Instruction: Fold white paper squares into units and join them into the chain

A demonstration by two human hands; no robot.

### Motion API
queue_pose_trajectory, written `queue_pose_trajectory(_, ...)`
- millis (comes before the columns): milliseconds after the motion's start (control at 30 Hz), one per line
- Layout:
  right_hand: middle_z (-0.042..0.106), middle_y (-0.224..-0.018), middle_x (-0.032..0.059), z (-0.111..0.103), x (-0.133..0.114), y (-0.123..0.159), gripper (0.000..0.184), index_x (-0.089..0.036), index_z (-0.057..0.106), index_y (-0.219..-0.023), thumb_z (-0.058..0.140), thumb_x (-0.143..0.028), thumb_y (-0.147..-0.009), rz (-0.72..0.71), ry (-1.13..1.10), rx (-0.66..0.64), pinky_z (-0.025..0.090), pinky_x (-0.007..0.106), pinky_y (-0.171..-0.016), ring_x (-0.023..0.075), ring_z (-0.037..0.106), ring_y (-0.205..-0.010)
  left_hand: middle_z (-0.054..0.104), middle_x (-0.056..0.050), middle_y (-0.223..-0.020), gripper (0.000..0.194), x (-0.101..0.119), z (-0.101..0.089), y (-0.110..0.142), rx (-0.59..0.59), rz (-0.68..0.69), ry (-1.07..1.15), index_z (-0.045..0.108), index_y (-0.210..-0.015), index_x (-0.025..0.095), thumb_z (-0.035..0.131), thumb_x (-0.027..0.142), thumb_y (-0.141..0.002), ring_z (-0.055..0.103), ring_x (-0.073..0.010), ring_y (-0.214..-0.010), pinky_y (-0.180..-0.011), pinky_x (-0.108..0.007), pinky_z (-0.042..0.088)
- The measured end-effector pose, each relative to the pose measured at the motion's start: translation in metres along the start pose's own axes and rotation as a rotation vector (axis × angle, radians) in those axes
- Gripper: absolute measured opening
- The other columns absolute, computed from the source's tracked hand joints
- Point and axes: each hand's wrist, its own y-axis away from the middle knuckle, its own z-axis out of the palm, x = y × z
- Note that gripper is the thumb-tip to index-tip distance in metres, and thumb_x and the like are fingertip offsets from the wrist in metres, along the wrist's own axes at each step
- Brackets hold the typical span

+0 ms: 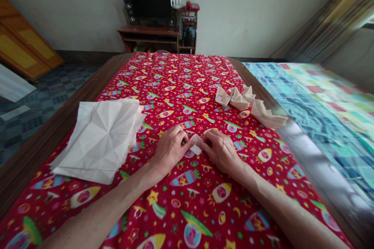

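Note:
Both my hands rest on the red rocket-print tablecloth (187,202) near the table's middle. My left hand (169,148) and my right hand (220,148) pinch a small folded white napkin (196,144) between their fingertips, pressing it against the cloth. Fingers of both hands are curled tight on it. To the left of my left hand lies a stack of unfolded, creased white napkins (99,140). Several folded napkin shapes (248,103) lie in a row beyond my right hand, near the table's right edge.
The wooden table edge (41,140) shows bare on the left. A bed with a checked blue cover (321,101) runs along the right. At the far wall stands a desk with a monitor (149,0) and speakers. A wooden cabinet (23,42) is at the left.

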Motion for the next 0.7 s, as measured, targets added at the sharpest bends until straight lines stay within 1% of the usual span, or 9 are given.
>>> queue_pose_trajectory(133,0.055,-0.075,-0.0001,-0.001,0.004,-0.001,0.019,-0.019,0.053,-0.073,0.059,-0.03,-0.087,0.003,-0.042,-0.022,0.033,0.024,-0.058,0.0119,0.049,-0.066,0.054,0.001,-0.078,0.023,0.0,-0.004,-0.001,-0.022,-0.004,0.0,0.055,-0.068,0.018,0.068,0.033,-0.081,0.055,-0.0151,-0.074,-0.067,-0.028,0.042)
queue_pose_trajectory(267,0.056,-0.077,0.0008,-0.002,0.007,0.001,0.015,-0.019,0.054,-0.075,0.057,-0.027,-0.088,-0.009,-0.049,-0.041,0.033,0.023,-0.058,0.0123,0.049,-0.066,0.054,0.001,-0.079,0.02,-0.004,-0.004,0.001,-0.02,0.002,0.023,0.055,-0.07,0.019,0.069,0.029,-0.08,0.055,-0.0156,-0.076,-0.068,-0.028,0.043)
queue_pose_trajectory(400,0.057,-0.08,0.0024,-0.004,0.006,0.003,0.012,-0.019,0.054,-0.078,0.053,-0.025,-0.089,-0.023,-0.031,-0.046,0.035,0.024,-0.062,0.0135,0.051,-0.07,0.054,0.0,-0.081,0.016,-0.009,-0.003,0.004,-0.005,0.0,0.048,0.053,-0.074,0.019,0.067,0.023,-0.081,0.055,-0.016,-0.076,-0.069,-0.028,0.044)
queue_pose_trajectory(500,0.058,-0.079,0.0023,-0.006,0.004,0.004,0.012,-0.019,0.055,-0.078,0.052,-0.023,-0.089,-0.027,-0.069,-0.024,0.036,0.024,-0.063,0.0134,0.051,-0.07,0.055,-0.001,-0.084,0.012,-0.013,-0.003,0.008,0.019,0.014,0.08,0.054,-0.079,0.019,0.062,0.025,-0.085,0.056,-0.0174,-0.08,-0.073,-0.03,0.045)
queue_pose_trajectory(567,0.057,-0.072,0.0001,-0.005,0.003,0.004,0.014,-0.019,0.055,-0.075,0.054,-0.024,-0.087,0.031,-0.166,0.012,0.035,0.023,-0.06,0.0118,0.051,-0.064,0.056,-0.003,-0.087,0.011,-0.013,-0.004,0.011,0.049,0.029,0.129,0.054,-0.085,0.019,0.054,0.029,-0.09,0.056,-0.0182,-0.084,-0.077,-0.032,0.046)
queue_pose_trajectory(633,0.053,-0.061,-0.0031,-0.004,0.0,0.004,0.018,-0.019,0.054,-0.07,0.055,-0.027,-0.086,0.141,-0.286,0.065,0.033,0.021,-0.053,0.0098,0.047,-0.055,0.056,-0.004,-0.09,0.016,-0.011,-0.005,0.014,0.068,0.032,0.191,0.054,-0.091,0.019,0.046,0.033,-0.094,0.056,-0.0185,-0.087,-0.081,-0.034,0.047)
queue_pose_trajectory(700,0.048,-0.054,-0.0049,-0.002,-0.005,0.004,0.024,-0.019,0.051,-0.064,0.056,-0.03,-0.085,0.224,-0.368,0.107,0.031,0.02,-0.049,0.0085,0.044,-0.05,0.057,-0.004,-0.091,0.02,-0.005,-0.006,0.016,0.056,0.042,0.248,0.054,-0.094,0.019,0.045,0.037,-0.094,0.057,-0.0185,-0.088,-0.082,-0.033,0.047)
